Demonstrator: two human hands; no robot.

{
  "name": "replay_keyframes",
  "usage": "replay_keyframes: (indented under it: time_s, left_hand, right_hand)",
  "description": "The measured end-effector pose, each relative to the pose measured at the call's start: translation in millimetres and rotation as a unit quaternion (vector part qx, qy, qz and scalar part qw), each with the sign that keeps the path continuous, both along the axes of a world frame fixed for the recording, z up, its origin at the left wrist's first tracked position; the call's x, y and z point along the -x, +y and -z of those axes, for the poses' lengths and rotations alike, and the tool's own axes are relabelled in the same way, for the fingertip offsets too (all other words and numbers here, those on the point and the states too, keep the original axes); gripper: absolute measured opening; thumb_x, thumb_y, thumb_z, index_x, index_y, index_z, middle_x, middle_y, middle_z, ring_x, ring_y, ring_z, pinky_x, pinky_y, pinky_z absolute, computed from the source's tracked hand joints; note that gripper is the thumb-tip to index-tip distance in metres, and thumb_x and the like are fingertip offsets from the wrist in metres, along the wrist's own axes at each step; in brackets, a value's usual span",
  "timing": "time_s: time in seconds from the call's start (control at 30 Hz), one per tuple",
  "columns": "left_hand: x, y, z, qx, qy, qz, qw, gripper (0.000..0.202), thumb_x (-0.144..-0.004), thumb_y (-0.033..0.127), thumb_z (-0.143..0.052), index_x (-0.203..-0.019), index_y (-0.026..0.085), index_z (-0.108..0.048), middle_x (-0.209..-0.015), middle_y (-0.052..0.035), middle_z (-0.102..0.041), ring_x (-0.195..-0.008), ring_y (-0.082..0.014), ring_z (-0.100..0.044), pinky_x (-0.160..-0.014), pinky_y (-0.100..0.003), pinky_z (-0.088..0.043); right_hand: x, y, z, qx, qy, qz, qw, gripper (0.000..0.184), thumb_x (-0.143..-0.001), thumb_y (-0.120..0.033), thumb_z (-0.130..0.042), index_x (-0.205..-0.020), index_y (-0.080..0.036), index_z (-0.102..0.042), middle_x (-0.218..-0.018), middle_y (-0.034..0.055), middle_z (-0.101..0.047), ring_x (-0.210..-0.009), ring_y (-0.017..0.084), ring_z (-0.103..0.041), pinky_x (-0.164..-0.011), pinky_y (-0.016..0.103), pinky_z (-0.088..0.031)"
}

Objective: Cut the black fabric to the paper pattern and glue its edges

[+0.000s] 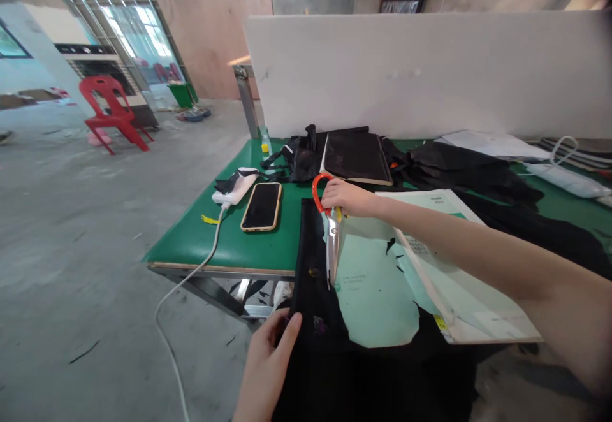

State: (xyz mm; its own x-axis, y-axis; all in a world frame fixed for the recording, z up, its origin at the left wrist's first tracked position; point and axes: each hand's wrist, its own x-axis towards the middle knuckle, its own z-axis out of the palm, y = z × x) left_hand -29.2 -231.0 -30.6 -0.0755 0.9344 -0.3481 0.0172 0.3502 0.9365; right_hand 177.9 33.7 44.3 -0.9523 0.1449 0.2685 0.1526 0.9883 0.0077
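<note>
Right arm comes in from the lower right, bare forearm stretched out long and nearly straight, rising toward frame centre. Right hand at its far end, knuckles up, fingers curled closed in a grip, thumb side facing left. Left hand low at the bottom edge, back of hand to the camera, fingers together and pointing up-right, fingertips pressed flat (thumb not visible). Only a short stretch of left wrist shows before the frame cuts it. Hands well apart, right far, left near.
</note>
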Motion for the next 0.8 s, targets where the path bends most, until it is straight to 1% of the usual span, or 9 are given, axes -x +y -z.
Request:
replay_keyframes:
  time_s: [0.1,0.23,0.43,0.57,0.7,0.8]
  left_hand:
    - [-0.2,1.8,6.0,-0.005,-0.006,0.001,1.000,0.039,-0.078,0.051,-0.058,-0.096,0.018,-0.063,-0.091,-0.0049,-0.069,-0.087,-0.0214,-0.061,-0.073,-0.027,-0.048]
    - [0.5,3.2,10.9,-0.020,-0.002,0.008,1.000,0.037,-0.077,0.050,-0.060,-0.096,0.017,-0.065,-0.084,-0.0036,-0.067,-0.082,-0.0203,-0.060,-0.071,-0.027,-0.047]
    - [-0.4,5.3,7.4,-0.012,0.017,0.008,1.000,0.037,-0.078,0.052,-0.057,-0.087,0.017,-0.062,-0.082,-0.0033,-0.065,-0.082,-0.0204,-0.058,-0.070,-0.026,-0.046]
    - [0.4,5.8,6.9,-0.007,0.015,0.015,1.000,0.035,-0.079,0.052,-0.056,-0.084,0.017,-0.063,-0.078,-0.0019,-0.064,-0.078,-0.0189,-0.057,-0.066,-0.024,-0.045]
    - [2.0,5.6,8.3,-0.006,0.037,0.016,0.999,0.033,-0.081,0.051,-0.054,-0.083,0.019,-0.063,-0.078,-0.0004,-0.064,-0.077,-0.0175,-0.057,-0.066,-0.022,-0.045]
    - [2.5,6.1,8.4,0.003,0.046,0.018,0.999,0.033,-0.081,0.051,-0.053,-0.082,0.020,-0.063,-0.077,0.0004,-0.063,-0.075,-0.0170,-0.057,-0.066,-0.022,-0.045]
  right_hand:
    - [0.8,2.4,3.5,0.007,-0.004,-0.009,1.000,0.024,-0.073,0.000,-0.039,-0.078,-0.019,-0.053,-0.074,0.0014,-0.056,-0.074,0.015,-0.049,-0.085,0.033,-0.031]
    - [2.4,5.2,6.3,0.012,-0.012,-0.016,1.000,0.023,-0.073,0.000,-0.040,-0.077,-0.019,-0.052,-0.074,0.0015,-0.054,-0.072,0.016,-0.045,-0.083,0.031,-0.032]
    - [3.8,8.1,-2.3,0.006,-0.057,-0.017,0.998,0.027,-0.068,0.002,-0.042,-0.081,-0.019,-0.052,-0.076,0.0011,-0.052,-0.076,0.016,-0.041,-0.082,0.030,-0.030]
    - [5.2,12.3,-8.6,0.023,-0.088,-0.032,0.995,0.022,-0.070,-0.001,-0.046,-0.081,-0.019,-0.052,-0.078,0.0013,-0.052,-0.077,0.017,-0.041,-0.083,0.031,-0.028]
    - [5.3,19.7,-9.8,0.044,-0.103,-0.046,0.993,0.025,-0.069,-0.003,-0.048,-0.087,-0.020,-0.053,-0.083,0.0024,-0.053,-0.080,0.018,-0.040,-0.082,0.033,-0.027]
    - [3.5,24.9,-9.0,0.044,-0.102,-0.046,0.993,0.024,-0.068,-0.004,-0.049,-0.085,-0.020,-0.053,-0.082,0.0024,-0.052,-0.080,0.019,-0.037,-0.080,0.032,-0.027]
